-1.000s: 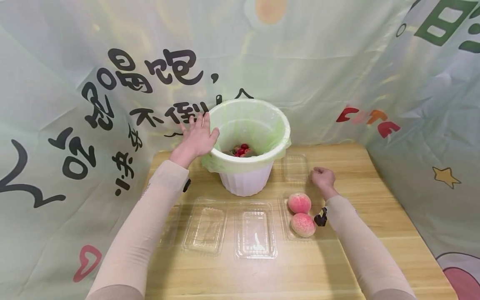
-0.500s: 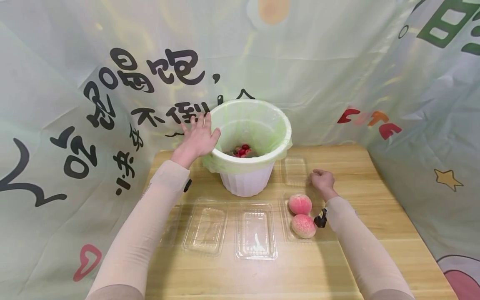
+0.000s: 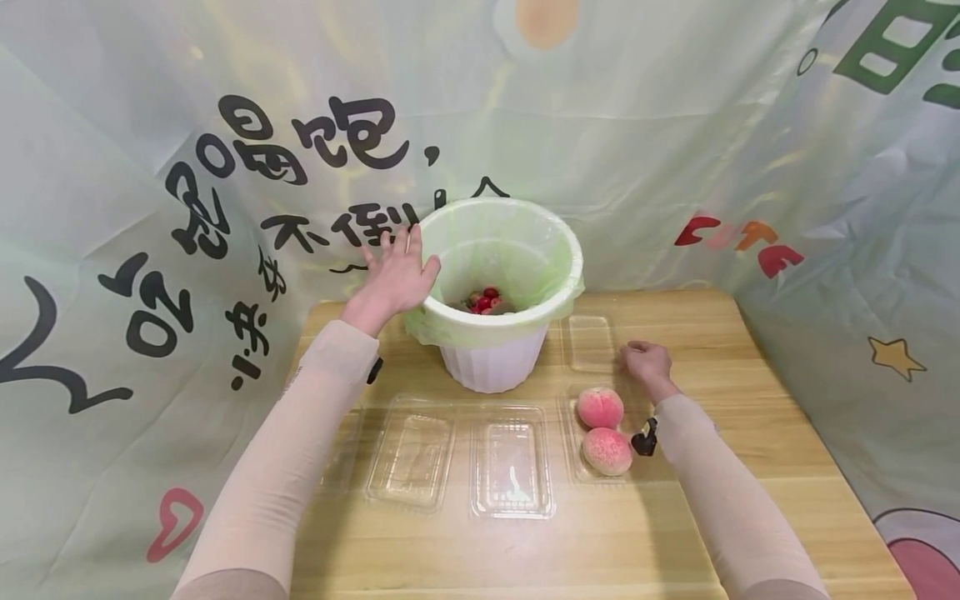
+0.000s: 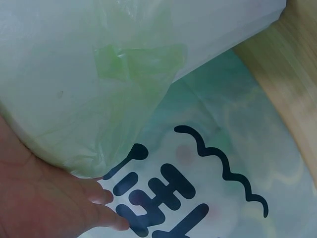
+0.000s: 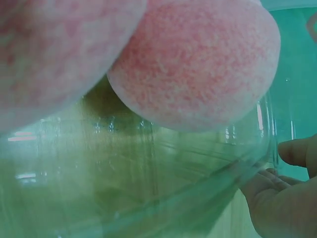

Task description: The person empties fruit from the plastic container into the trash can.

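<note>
My left hand point(image 3: 393, 279) rests with spread fingers at the left rim of a white bucket point(image 3: 495, 367) lined with a thin green bag. In the left wrist view its fingers point(image 4: 106, 218) lie beside the bagged rim. Small red fruits point(image 3: 486, 300) show at the bucket's bottom. Loosely curled, my right hand point(image 3: 648, 362) lies beside the raised lid point(image 3: 590, 343) of a clear plastic box point(image 3: 573, 477). Two pink peaches point(image 3: 600, 408) point(image 3: 607, 451) sit in that box. In the right wrist view a gap separates thumb point(image 5: 294, 151) and fingers; whether they touch the lid is unclear.
Two clear boxes point(image 3: 411, 454) point(image 3: 513, 462) stand in front of the bucket, and another point(image 3: 341, 450) is partly hidden by the left sleeve. All are on a wooden table point(image 3: 517, 558). A printed cloth point(image 3: 637, 150) hangs behind and at both sides.
Both hands keep nearly the same places. The raised lid by the right hand sits at a slightly different tilt than a second ago, and the head view has shifted a little.
</note>
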Motion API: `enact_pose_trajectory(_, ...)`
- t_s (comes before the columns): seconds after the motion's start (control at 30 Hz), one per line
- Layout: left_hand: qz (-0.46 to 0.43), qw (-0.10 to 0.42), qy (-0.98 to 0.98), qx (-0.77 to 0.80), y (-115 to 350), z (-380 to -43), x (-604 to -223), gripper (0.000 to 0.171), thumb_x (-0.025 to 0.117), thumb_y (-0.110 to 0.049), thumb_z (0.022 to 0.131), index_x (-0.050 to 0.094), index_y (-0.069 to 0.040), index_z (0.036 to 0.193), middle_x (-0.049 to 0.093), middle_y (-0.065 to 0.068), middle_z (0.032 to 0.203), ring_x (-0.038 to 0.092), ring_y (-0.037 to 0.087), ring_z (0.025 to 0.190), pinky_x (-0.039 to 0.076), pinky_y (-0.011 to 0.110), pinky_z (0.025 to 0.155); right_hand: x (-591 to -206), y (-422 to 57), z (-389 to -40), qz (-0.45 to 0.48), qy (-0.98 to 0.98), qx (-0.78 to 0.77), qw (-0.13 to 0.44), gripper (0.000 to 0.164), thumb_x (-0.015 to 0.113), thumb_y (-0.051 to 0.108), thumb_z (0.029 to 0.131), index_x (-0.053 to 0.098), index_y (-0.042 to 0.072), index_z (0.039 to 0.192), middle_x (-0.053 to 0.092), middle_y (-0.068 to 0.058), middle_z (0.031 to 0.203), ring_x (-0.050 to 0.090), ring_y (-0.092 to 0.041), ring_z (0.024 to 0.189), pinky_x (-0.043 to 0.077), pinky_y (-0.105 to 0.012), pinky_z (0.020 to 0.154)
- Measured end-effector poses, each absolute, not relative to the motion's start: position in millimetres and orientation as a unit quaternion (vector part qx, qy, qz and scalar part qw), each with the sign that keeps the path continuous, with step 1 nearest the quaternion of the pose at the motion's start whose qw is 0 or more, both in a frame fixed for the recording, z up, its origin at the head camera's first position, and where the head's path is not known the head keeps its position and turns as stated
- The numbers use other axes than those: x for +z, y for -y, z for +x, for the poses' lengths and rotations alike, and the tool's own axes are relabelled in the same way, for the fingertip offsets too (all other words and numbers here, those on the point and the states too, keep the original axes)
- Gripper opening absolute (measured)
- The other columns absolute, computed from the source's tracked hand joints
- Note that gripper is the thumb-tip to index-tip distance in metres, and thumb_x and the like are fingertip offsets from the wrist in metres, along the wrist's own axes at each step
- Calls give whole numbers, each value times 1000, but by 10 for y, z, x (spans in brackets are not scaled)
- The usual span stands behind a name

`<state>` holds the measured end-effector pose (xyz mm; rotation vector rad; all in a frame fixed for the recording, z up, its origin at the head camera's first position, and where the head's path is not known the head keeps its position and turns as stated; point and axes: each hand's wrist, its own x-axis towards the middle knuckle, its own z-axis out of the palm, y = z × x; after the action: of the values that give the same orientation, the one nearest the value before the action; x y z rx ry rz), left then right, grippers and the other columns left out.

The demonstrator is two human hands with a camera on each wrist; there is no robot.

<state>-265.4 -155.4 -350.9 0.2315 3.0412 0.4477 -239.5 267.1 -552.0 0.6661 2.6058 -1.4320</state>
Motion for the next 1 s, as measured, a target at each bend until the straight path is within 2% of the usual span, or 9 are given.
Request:
enact_pose_trajectory(0.1,74,30,-986,145,1557,-2657,-3507,78,19,-52,110,2,-3,169,0,24,176,-3,52,161,-7,76,124,-5465,-2707,-2347,203,-860,-464,64,55,53,24,105,52,-10,148,69,-28,132,64,-37,124,52,-42,108)
enact_pose_trajectory(0.2,73,30,-987,143,1553,-2652,-3501,78,19,-52,110,2,-3,169,1,24,176,-2,52,162,-6,77,124,-5399,-2748,-2276,187,-867,-455,80,58,52,27,106,50,-13,148,70,-30,129,72,-32,110,57,-38,99)
enact_pose_trajectory(0.4,72,30,-986,145,1550,-2637,-3491,78,19,-52,110,2,-3,169,1,25,176,-2,52,162,-5,77,124,-5319,-2840,-2112,171,-837,-508,110,56,55,23,103,54,-19,139,70,-33,125,77,-14,81,65,-33,81)
enact_pose_trajectory(0.47,73,28,-986,149,1551,-2637,-3492,78,20,-52,110,3,-3,169,2,25,176,-2,52,162,-6,76,124,-5310,-2864,-2064,170,-828,-521,118,56,55,23,103,53,-20,140,68,-35,127,78,-14,81,66,-34,80)
enact_pose_trajectory(0.57,75,31,-986,148,1554,-2639,-3491,78,19,-52,110,2,-3,169,1,25,176,-2,52,162,-6,77,124,-5293,-2882,-1983,153,-825,-527,136,62,50,26,108,43,-22,146,59,-38,138,79,-25,99,65,-40,88)
enact_pose_trajectory(0.7,75,30,-986,147,1560,-2637,-3489,78,19,-51,110,2,-3,169,1,26,176,-2,52,162,-4,77,124,-5281,-2884,-1871,139,-829,-522,146,68,47,33,111,38,-22,149,56,-40,141,74,-38,114,64,-43,90)
enact_pose_trajectory(0.77,76,30,-986,146,1561,-2638,-3490,78,18,-52,110,2,-3,169,1,26,176,-2,51,162,-4,77,124,-5281,-2885,-1813,132,-835,-513,147,68,48,34,111,40,-22,148,59,-40,139,75,-37,110,65,-41,87)
enact_pose_trajectory(0.9,76,33,-985,149,1560,-2638,-3490,79,18,-52,110,0,-4,169,0,25,176,-3,51,162,-6,76,124,-5305,-2896,-1700,124,-840,-504,161,65,52,34,109,46,-20,145,62,-38,137,76,-28,100,66,-39,84)
enact_pose_trajectory(1.0,77,35,-985,152,1556,-2634,-3489,79,19,-53,110,0,-4,169,0,25,176,-4,51,162,-8,76,124,-5324,-2893,-1614,122,-838,-502,174,60,56,29,107,49,-19,143,63,-37,135,75,-22,96,65,-38,85)
